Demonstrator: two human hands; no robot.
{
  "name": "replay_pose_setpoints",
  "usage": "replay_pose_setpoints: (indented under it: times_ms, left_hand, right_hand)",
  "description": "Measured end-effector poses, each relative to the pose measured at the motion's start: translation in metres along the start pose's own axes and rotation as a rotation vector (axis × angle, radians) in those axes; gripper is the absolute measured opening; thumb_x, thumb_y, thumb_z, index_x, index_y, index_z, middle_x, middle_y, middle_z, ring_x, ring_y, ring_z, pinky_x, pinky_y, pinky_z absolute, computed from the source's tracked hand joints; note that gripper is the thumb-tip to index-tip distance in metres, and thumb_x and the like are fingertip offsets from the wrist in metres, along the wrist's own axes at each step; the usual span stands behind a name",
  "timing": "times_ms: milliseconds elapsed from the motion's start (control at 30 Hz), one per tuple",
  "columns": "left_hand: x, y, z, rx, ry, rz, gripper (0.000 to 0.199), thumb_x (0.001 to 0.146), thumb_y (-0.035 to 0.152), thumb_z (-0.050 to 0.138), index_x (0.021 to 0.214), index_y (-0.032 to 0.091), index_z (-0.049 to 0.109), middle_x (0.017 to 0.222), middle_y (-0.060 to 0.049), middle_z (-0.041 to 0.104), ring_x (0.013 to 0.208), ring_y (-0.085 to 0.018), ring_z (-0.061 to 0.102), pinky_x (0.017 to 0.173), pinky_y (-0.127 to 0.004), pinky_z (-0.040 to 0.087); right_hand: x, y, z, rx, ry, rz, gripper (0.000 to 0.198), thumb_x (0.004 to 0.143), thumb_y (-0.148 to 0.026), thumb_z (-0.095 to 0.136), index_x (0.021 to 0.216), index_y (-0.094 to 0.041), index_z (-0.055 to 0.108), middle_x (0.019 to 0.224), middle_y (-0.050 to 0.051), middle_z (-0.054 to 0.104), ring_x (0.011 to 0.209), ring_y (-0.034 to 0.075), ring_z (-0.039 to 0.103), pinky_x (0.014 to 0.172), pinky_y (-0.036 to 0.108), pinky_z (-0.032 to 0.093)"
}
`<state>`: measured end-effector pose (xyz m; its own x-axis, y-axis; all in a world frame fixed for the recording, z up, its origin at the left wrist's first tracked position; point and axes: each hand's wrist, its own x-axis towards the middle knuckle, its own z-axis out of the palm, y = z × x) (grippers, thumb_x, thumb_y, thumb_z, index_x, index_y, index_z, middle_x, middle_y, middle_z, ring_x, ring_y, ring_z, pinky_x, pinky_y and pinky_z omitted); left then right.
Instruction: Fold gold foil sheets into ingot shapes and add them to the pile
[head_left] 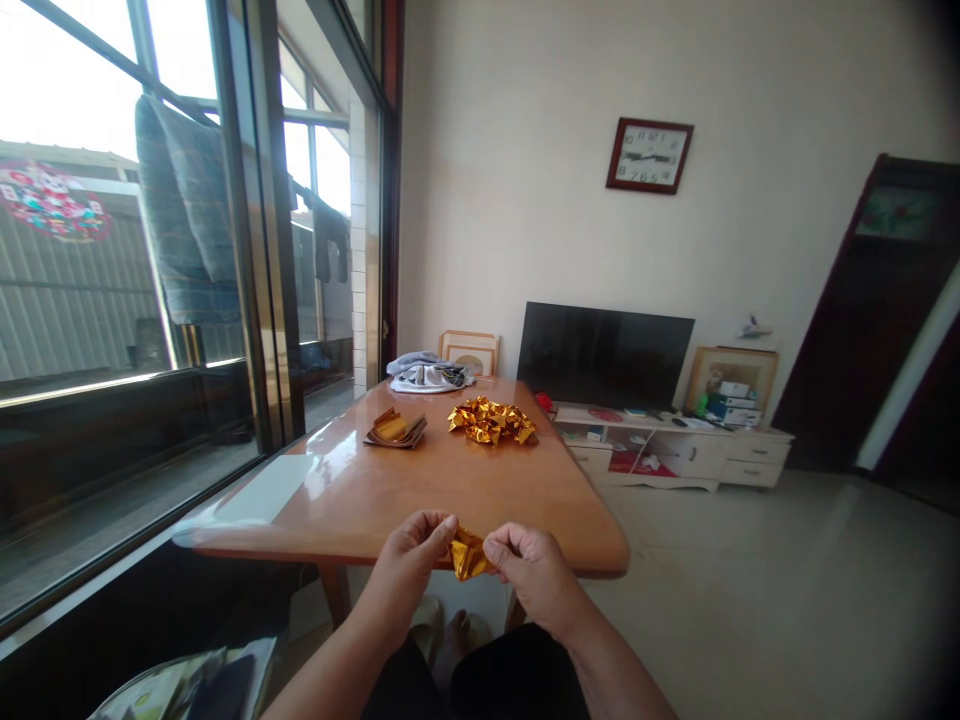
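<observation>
A piece of folded gold foil paper (469,556) is held between my two hands, just over the near edge of the wooden table (420,490). My left hand (411,556) pinches its left end between thumb and fingers. At its right end, my right hand (529,562) grips it the same way. Farther along the tabletop lies a pile of crumpled-looking gold foil pieces (491,420). To the left of that pile sits a stack of brown and gold paper sheets (396,428), its edges curled up.
Folded clothes (429,373) rest at the table's far end, before framed pictures (480,352). A television (604,352) stands on a low white cabinet (694,450) beyond. Large windows (112,250) run along the left. At lower left is a container of papers (187,685).
</observation>
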<state>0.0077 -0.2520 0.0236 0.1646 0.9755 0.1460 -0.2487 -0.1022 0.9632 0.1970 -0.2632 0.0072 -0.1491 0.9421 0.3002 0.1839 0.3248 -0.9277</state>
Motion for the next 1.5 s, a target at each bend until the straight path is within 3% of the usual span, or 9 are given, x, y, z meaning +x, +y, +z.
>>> replay_pose_setpoints:
  times_ms: [300, 433, 633, 767, 867, 967, 1100, 1233, 1500]
  left_hand:
    - [0.004, -0.006, -0.005, -0.071, 0.051, 0.041, 0.036, 0.080, 0.051, 0.074, 0.075, 0.017, 0.062, 0.069, -0.001, 0.064, 0.064, -0.014, 0.058, 0.063, -0.025, 0.046]
    - [0.005, -0.008, -0.007, -0.050, 0.081, 0.027, 0.037, 0.079, 0.052, 0.074, 0.076, 0.017, 0.062, 0.067, 0.001, 0.062, 0.063, -0.013, 0.056, 0.063, -0.024, 0.044]
    - [0.005, 0.004, -0.008, 0.345, 0.239, 0.204, 0.042, 0.073, 0.050, 0.077, 0.100, 0.019, 0.073, 0.094, -0.008, 0.073, 0.089, -0.025, 0.066, 0.083, -0.036, 0.049]
    - [-0.002, 0.019, 0.000, 0.617, -0.011, 0.338, 0.021, 0.074, 0.044, 0.076, 0.086, 0.026, 0.079, 0.091, -0.008, 0.075, 0.099, -0.031, 0.064, 0.089, -0.039, 0.048]
    - [-0.006, 0.022, 0.008, 0.558, -0.095, 0.308, 0.017, 0.069, 0.043, 0.079, 0.069, 0.026, 0.076, 0.072, -0.005, 0.072, 0.080, -0.026, 0.065, 0.075, -0.033, 0.050]
    - [-0.006, 0.017, 0.010, 0.492, -0.118, 0.241, 0.025, 0.074, 0.045, 0.075, 0.068, 0.021, 0.074, 0.065, -0.004, 0.068, 0.064, -0.019, 0.060, 0.060, -0.027, 0.045]
    - [-0.003, 0.012, 0.010, 0.413, -0.100, 0.132, 0.033, 0.080, 0.048, 0.071, 0.075, 0.016, 0.072, 0.066, -0.003, 0.066, 0.060, -0.015, 0.056, 0.058, -0.024, 0.043]
    - [0.001, 0.008, 0.011, 0.302, -0.006, 0.120, 0.035, 0.079, 0.049, 0.074, 0.079, 0.014, 0.073, 0.069, -0.003, 0.066, 0.064, -0.015, 0.057, 0.061, -0.024, 0.046]
    - [0.004, -0.005, 0.013, 0.269, 0.045, 0.187, 0.034, 0.076, 0.049, 0.076, 0.086, 0.016, 0.077, 0.085, -0.008, 0.074, 0.083, -0.024, 0.067, 0.077, -0.033, 0.053]
  right_hand:
    - [0.001, -0.008, -0.001, 0.195, 0.116, 0.119, 0.034, 0.087, -0.049, 0.067, 0.081, -0.016, 0.068, 0.072, 0.003, 0.067, 0.065, 0.014, 0.055, 0.066, 0.026, 0.044]
    - [0.002, -0.007, -0.006, 0.143, 0.096, 0.070, 0.035, 0.087, -0.050, 0.065, 0.078, -0.017, 0.066, 0.069, 0.002, 0.066, 0.064, 0.014, 0.054, 0.064, 0.025, 0.043]
    - [0.002, -0.014, -0.017, -0.096, 0.021, -0.008, 0.031, 0.088, -0.044, 0.063, 0.074, -0.017, 0.066, 0.068, 0.000, 0.065, 0.065, 0.014, 0.054, 0.063, 0.025, 0.042]
    - [-0.001, -0.029, -0.020, -0.219, -0.052, -0.048, 0.026, 0.088, -0.038, 0.062, 0.072, -0.018, 0.067, 0.067, -0.002, 0.063, 0.064, 0.014, 0.053, 0.061, 0.024, 0.040]
    - [-0.002, -0.034, -0.019, -0.238, -0.080, -0.079, 0.025, 0.088, -0.037, 0.062, 0.073, -0.018, 0.068, 0.067, -0.002, 0.063, 0.064, 0.013, 0.054, 0.059, 0.023, 0.039]
    - [0.000, -0.030, -0.019, -0.160, -0.079, -0.061, 0.026, 0.088, -0.039, 0.063, 0.078, -0.017, 0.070, 0.070, -0.001, 0.065, 0.066, 0.014, 0.056, 0.060, 0.023, 0.042]
    - [0.003, -0.023, -0.016, -0.031, 0.137, -0.101, 0.030, 0.091, -0.045, 0.060, 0.090, -0.017, 0.071, 0.078, 0.001, 0.066, 0.072, 0.016, 0.057, 0.066, 0.025, 0.046]
    - [-0.001, -0.025, -0.006, -0.108, 0.382, -0.187, 0.028, 0.092, -0.044, 0.060, 0.085, -0.019, 0.068, 0.072, 0.001, 0.064, 0.067, 0.016, 0.056, 0.065, 0.026, 0.046]
    - [-0.005, -0.022, 0.017, -0.345, 0.473, -0.377, 0.013, 0.093, -0.024, 0.058, 0.091, -0.022, 0.071, 0.088, 0.005, 0.069, 0.084, 0.020, 0.064, 0.077, 0.030, 0.050]
